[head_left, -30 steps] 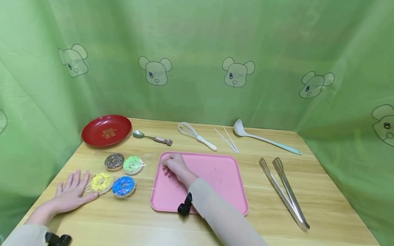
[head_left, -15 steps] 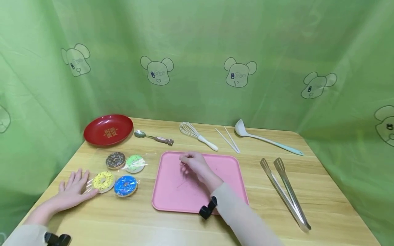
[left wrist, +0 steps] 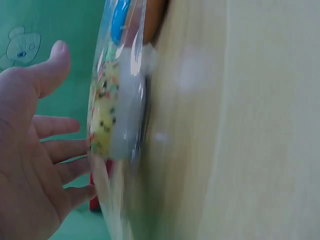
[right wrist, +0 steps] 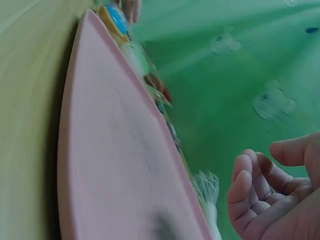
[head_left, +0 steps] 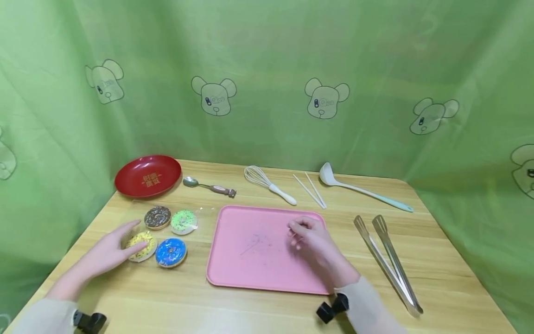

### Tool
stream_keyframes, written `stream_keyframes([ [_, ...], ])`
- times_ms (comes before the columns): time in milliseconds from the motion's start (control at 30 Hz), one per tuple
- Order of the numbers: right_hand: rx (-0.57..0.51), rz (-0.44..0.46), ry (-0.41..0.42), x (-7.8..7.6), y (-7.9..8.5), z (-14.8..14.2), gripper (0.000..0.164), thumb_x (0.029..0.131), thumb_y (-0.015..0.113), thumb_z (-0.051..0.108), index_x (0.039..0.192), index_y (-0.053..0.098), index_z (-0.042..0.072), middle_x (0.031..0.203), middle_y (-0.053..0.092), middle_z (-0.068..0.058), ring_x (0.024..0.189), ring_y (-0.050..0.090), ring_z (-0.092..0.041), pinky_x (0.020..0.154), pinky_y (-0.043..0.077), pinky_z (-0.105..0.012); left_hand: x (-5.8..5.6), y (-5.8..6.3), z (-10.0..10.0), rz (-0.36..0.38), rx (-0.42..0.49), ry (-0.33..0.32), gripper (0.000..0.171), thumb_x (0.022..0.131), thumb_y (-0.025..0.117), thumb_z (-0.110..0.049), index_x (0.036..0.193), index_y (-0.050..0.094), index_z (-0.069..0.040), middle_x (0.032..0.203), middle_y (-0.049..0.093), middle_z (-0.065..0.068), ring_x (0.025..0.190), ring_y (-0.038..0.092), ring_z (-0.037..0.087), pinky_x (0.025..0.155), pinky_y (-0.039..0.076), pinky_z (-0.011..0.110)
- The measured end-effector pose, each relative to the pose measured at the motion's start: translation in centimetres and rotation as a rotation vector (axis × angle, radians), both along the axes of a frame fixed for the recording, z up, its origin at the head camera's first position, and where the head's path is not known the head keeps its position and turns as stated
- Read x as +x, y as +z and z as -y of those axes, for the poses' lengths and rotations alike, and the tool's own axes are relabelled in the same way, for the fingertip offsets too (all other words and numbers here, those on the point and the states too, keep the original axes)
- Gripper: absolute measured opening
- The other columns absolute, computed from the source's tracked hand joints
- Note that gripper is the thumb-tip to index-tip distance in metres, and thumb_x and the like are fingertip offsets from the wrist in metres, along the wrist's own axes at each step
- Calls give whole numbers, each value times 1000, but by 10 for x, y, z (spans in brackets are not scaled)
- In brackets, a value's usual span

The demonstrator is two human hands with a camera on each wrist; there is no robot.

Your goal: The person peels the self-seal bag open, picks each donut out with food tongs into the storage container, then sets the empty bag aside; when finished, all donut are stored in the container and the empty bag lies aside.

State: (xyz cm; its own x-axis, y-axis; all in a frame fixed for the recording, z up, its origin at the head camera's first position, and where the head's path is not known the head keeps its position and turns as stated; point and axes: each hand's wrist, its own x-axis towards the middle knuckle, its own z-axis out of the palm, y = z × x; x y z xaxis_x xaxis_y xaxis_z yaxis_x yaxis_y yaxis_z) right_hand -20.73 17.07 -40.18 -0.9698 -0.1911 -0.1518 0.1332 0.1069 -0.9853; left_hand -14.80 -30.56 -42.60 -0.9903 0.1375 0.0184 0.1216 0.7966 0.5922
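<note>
My left hand (head_left: 109,248) is above the yellow donut (head_left: 143,246), thumb and fingers spread around its near side. In the left wrist view the donut (left wrist: 104,115) lies in clear plastic wrap, with the fingertips right at the wrap. A blue donut (head_left: 171,253), a green donut (head_left: 183,222) and a chocolate donut (head_left: 157,217) lie close by. My right hand (head_left: 310,236) hovers over the right part of the pink tray (head_left: 250,269). Its fingers are loosely curled with nothing between them, as the right wrist view shows.
At the back stand a red plate (head_left: 133,178), a spoon (head_left: 217,189), a whisk (head_left: 273,188), two white sticks (head_left: 310,192) and a ladle (head_left: 359,189). Metal tongs (head_left: 394,269) lie right of the tray. A green curtain (head_left: 267,55) surrounds the table.
My right hand has moved rightward across the tray, from its left side to its right. My left hand has lifted off the table and shifted right, over the yellow donut.
</note>
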Motion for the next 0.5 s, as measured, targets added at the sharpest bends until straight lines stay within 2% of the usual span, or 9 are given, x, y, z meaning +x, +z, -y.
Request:
stream_keyframes([
  [167,9,-36,-74,18,8,-48,27,91,60,16,103,56,-8,83,62,-8,68,58,-15,59,51,-26,-5,4,-13,-43,-28,8,73,89,57,-47,133,40,9,133,41,31,121,36,50,96,30,63],
  [333,-27,-103,-130,35,10,-93,14,92,58,14,96,61,1,81,63,-5,66,59,-14,57,51,-24,-12,2,-17,-110,-56,13,62,85,64,-46,117,55,6,116,55,27,108,49,46,88,39,61],
  [400,-41,-151,-119,40,3,-112,12,94,56,13,96,62,2,81,63,-5,66,60,-14,57,51,-25,-16,1,-18,-116,-58,19,55,83,67,-43,110,59,5,108,58,23,102,52,42,84,43,59],
  [500,-17,-174,-130,45,-10,-144,17,94,56,16,101,61,1,85,64,-5,68,60,-15,59,52,-27,-23,-1,-19,-100,-54,25,43,82,70,-36,100,62,2,97,61,17,94,56,37,81,45,55],
])
